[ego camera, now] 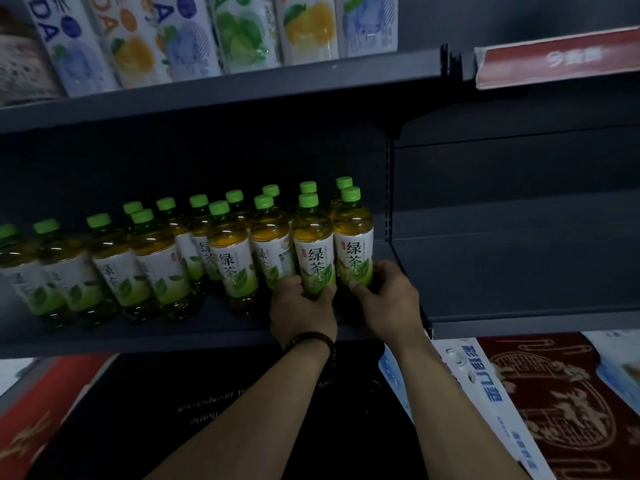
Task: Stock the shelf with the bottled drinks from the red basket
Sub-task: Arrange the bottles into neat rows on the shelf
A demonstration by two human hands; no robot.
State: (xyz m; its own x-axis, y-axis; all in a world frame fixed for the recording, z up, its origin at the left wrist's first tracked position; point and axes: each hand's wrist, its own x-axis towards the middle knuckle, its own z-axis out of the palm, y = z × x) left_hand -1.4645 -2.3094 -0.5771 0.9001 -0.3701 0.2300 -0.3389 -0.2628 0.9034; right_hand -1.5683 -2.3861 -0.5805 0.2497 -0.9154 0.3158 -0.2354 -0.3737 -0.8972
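Boxed goods [571,393] crowd the frame's bottom, under the shelf [173,337]. At centre the left hand [303,306] curls round one green tea bottle [315,251]. The right hand [389,299] grips the end bottle [354,244] beside it, closing a packed green-capped row [138,265]. Soda cartons [194,32] stand upper left.

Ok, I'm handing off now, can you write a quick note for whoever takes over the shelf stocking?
Left hand: grips the base of the second-last front bottle.
Right hand: grips the base of the end bottle.
Both bottles are upright at the right end of the middle shelf.
Done: green tea bottles line it, about two deep.
Left: release both. The red basket is out of view, so remaining stock is unknown.
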